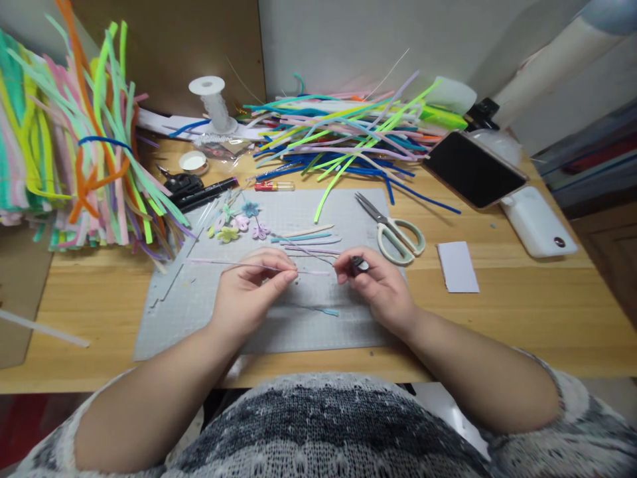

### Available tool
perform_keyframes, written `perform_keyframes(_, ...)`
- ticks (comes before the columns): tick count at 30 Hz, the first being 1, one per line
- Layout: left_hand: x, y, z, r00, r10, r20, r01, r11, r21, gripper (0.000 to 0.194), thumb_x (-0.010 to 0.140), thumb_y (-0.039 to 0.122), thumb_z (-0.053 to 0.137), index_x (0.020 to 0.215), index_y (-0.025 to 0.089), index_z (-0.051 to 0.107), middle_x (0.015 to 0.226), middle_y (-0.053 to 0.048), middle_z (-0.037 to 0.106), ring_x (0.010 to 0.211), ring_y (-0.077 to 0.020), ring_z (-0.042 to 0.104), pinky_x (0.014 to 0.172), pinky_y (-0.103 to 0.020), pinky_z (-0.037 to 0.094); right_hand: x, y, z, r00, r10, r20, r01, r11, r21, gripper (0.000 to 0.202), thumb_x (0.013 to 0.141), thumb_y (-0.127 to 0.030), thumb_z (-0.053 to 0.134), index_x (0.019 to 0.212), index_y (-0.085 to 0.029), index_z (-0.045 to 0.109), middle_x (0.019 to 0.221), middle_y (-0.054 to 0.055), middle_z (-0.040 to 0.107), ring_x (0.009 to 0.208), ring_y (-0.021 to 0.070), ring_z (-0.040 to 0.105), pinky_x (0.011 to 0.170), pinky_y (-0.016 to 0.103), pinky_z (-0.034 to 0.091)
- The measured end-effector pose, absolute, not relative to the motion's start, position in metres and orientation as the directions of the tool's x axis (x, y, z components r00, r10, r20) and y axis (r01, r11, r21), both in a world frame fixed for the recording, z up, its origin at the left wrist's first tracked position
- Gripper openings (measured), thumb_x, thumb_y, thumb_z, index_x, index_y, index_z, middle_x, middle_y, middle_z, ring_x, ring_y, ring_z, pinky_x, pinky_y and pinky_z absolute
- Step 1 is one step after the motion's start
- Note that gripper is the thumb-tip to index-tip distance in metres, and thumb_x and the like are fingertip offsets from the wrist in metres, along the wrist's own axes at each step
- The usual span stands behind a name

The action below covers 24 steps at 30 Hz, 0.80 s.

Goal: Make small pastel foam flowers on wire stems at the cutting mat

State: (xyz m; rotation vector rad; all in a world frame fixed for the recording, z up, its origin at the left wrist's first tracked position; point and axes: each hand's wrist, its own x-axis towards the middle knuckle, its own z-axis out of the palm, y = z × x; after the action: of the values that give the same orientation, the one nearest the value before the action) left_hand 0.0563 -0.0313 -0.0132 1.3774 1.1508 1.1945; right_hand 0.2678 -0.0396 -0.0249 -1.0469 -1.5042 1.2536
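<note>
My left hand (251, 287) pinches a thin pale-purple pipe cleaner (313, 273) between thumb and forefinger. Its ends stick out to both sides, and the right end points toward my right hand (381, 285). That hand is closed around a small black tool (359, 265) with a light end; its kind is mostly hidden. Under both hands lies a grey cutting mat (199, 318). On it are several small pipe cleaner flowers (227, 234), a few trimmed strips (303, 239) and a short blue strip (328, 311). Scissors with pale green handles (393, 236) rest just beyond my right hand.
A large bundle of coloured pipe cleaners (99, 146) stands at the left. More loose pipe cleaners (343, 133) pile up at the back, near a white spool (212, 106). To the right are a phone (475, 169), a white case (540, 222) and a white card (458, 267).
</note>
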Motion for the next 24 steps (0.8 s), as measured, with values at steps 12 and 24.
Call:
perform_keyframes(12, 0.0506, -0.0311, -0.0044, 0.078, 0.922, 0.378, 0.281, -0.384, 0.879, 0.006, 0.077, 0.019, 0.071, 0.074, 0.023, 0.069, 0.079, -0.002, 0.067, 0.080, -0.0169, 0.061, 0.077, -0.034, 0.048, 0.2679, -0.0389, -0.0248, -0.238, 0.967, 0.089, 0.354, 0.171, -0.919, 0.024, 0.074, -0.035, 0.070, 0.079, -0.022, 0.051, 0.070, -0.003, 0.054, 0.063, 0.0114, 0.048, 0.061, 0.027, 0.039)
perform_keyframes(24, 0.0499, -0.0315, -0.0039, 0.119, 0.920, 0.374, 0.276, -0.393, 0.877, 0.006, 0.077, 0.019, 0.070, 0.075, 0.024, 0.069, 0.079, -0.002, 0.067, 0.079, -0.0172, 0.061, 0.077, -0.034, 0.048, 0.2671, -0.0394, -0.0245, -0.227, 0.967, 0.111, 0.314, 0.181, -0.932, 0.018, 0.076, -0.030, 0.065, 0.080, -0.022, 0.050, 0.071, -0.002, 0.056, 0.065, 0.0118, 0.051, 0.061, 0.027, 0.041)
